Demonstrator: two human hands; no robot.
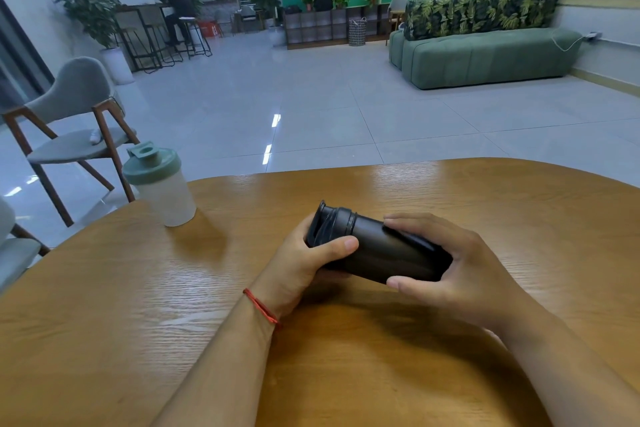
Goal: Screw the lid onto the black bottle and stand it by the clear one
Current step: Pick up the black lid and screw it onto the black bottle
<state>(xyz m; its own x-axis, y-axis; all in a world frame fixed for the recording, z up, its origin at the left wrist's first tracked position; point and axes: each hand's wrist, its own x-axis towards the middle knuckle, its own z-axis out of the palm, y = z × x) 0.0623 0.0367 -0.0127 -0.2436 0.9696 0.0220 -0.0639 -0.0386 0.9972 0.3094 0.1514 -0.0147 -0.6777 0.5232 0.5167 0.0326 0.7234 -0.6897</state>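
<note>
Oak-look table [450,191]: carries all items. Clear bottle [162,184], green cap, upright near far-left edge. Black bottle [377,250] held on its side over table middle, mouth toward clear bottle. Right hand [460,267] wrapped round base end. Left hand [298,263] closed on lid [320,225], seated askew at neck. I judge body rigid, light, smooth, slip-prone; I'd grip mid-barrel firmly, turn lid by rim.

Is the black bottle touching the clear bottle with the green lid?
Apart. The head view shows bare table between the black bottle, held tilted in both hands, and the clear bottle standing to its left.
</note>
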